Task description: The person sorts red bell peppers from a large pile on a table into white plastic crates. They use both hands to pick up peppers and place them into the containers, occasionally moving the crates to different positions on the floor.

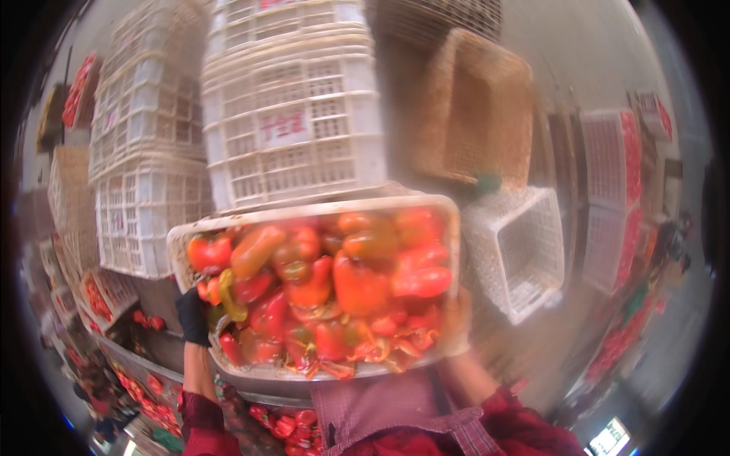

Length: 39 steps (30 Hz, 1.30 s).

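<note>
A white plastic crate point(454, 245) is held in front of my body, loaded with red and orange bell peppers point(359, 285). Some peppers near its lower edge are broken or split, and a yellowish-green piece point(231, 296) lies at the left. My left hand point(192, 317), in a dark glove, grips the crate's left end. At the right end my right hand point(458, 325), in a pale glove, has hold of the crate; it is blurred. The fingers of both hands are partly hidden by the crate.
Beyond the held crate rises a stack of white slatted crates point(296, 125), with another stack point(148, 114) to its left. A brownish crate point(485, 108) and a white crate point(530, 251) lie tipped at right. Loose red peppers point(291, 424) lie below the held crate.
</note>
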Available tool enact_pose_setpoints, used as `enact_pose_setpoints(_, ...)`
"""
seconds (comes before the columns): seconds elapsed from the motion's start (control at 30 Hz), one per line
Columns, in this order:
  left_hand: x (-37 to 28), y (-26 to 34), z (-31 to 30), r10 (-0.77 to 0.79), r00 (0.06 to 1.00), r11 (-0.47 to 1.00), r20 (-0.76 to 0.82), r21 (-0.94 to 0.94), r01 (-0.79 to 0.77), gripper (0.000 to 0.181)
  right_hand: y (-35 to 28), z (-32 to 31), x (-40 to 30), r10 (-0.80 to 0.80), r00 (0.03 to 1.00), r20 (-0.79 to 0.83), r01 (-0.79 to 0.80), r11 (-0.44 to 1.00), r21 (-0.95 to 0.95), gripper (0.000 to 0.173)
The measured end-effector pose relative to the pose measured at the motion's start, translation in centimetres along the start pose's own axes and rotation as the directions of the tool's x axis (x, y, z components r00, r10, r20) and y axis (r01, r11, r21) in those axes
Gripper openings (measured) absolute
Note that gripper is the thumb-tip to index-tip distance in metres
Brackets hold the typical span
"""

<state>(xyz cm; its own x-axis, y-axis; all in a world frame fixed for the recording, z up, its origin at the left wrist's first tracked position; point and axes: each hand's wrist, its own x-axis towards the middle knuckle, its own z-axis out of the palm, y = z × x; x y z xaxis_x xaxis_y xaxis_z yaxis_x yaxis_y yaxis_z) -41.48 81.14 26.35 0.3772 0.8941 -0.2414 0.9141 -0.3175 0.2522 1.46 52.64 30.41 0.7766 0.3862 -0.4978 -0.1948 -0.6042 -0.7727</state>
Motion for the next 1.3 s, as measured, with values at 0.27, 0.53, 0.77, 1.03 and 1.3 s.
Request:
enact_pose_setpoints(0.27,0.0,2.3,-0.1,-0.549,0.829,0.388,0.103,-0.847,0.362,0.017,0.6,0.7,1.5,0.044,0.999,-0.031,-0.042,0.997,0.062,0.027)
enact_pose_setpoints(0.53,-0.6,1.6,1.4,-0.382,0.922,0.700,-0.065,-0.672,0.243,0.019,4.8,-0.1,2.1,-0.150,0.988,-0.027,0.145,0.978,-0.153,0.027)
enact_pose_setpoints(0.77,-1.3,-2.8,2.8,-0.037,0.987,0.999,-0.159,0.018,0.040,0.017,4.0,-0.7,2.9,-0.359,0.919,0.165,0.395,0.847,-0.355,0.028)
enact_pose_setpoints(1.03,0.3,17.7,-4.1,-0.241,0.773,0.969,-0.586,-0.196,0.154,0.036,-2.3,-6.6,11.6,-0.571,0.575,0.585,0.814,0.475,-0.335,0.017)
enact_pose_setpoints(1.3,10.7,36.0,2.6,-0.087,0.863,0.995,-0.497,-0.009,0.095,0.042,-10.3,6.7,20.9,0.056,0.788,0.614,-0.002,0.996,-0.088,0.045)
